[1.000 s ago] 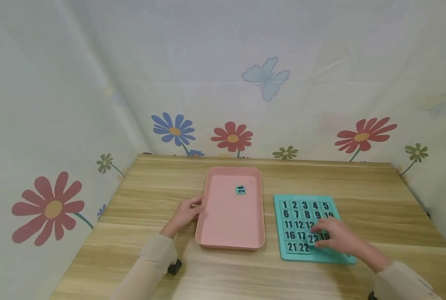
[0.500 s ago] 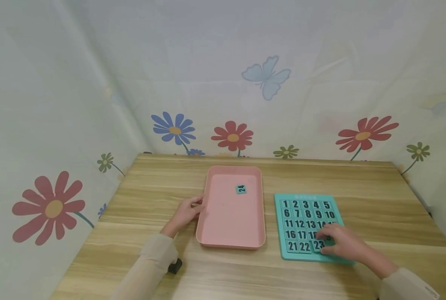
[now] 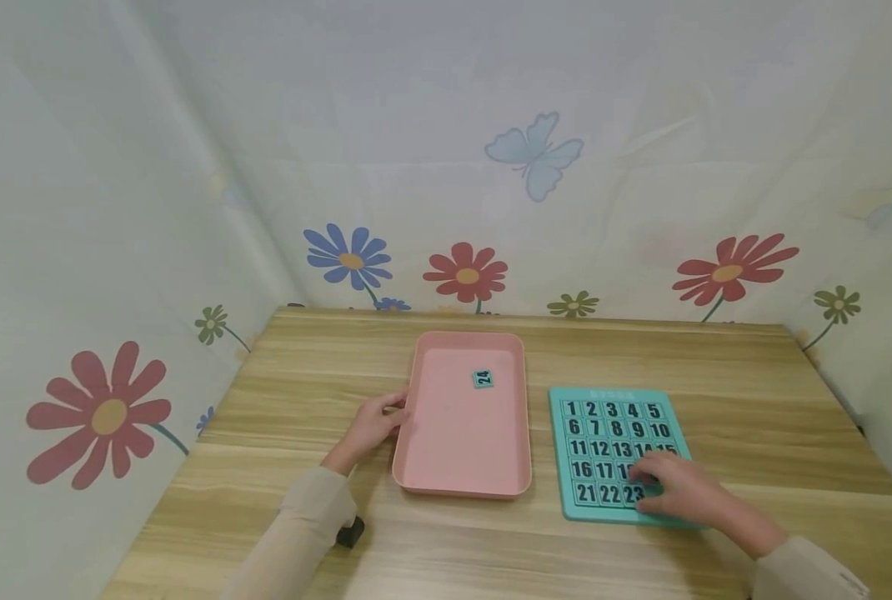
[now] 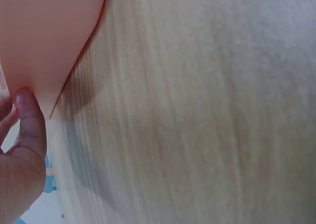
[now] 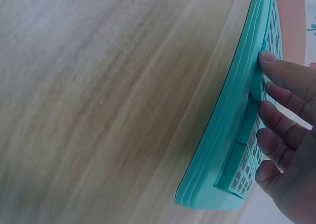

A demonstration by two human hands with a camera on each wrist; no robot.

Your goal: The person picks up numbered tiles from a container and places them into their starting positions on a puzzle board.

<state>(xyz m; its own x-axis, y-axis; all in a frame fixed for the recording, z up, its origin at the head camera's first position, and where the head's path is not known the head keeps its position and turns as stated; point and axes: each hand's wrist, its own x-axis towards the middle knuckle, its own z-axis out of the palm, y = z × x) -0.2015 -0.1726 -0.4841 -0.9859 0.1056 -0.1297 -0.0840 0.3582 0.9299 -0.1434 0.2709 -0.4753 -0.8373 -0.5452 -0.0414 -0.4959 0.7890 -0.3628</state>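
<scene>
My left hand (image 3: 371, 429) pinches the left rim of a pink tray (image 3: 461, 454); in the left wrist view its thumb (image 4: 30, 120) lies against the outer wall. A teal tile numbered 24 (image 3: 483, 379) lies sideways in the tray. On the right, my right hand (image 3: 682, 487) bends over a teal number board (image 3: 566, 500) with rows of numbered tiles. Thumb and fingertips are on the tile numbered 23 (image 3: 633, 494), which lies in the bottom row beside 22 (image 3: 609, 493). In the right wrist view this tile (image 5: 256, 83) sits slightly tilted under the thumb. The fingers partly cover 18 and 19.
Tray and board stand side by side on a wood-grain table (image 3: 326, 350), with a strip of tabletop between them. A pale curtain (image 3: 416, 167) printed with flowers and a butterfly hangs behind and to the left. A small black object (image 3: 350, 532) shows beneath the left sleeve.
The right hand has brought tile 23 from over 18 down into the bottom row beside 22, shifting it slightly left at the end. The left hand and tray have stayed put.
</scene>
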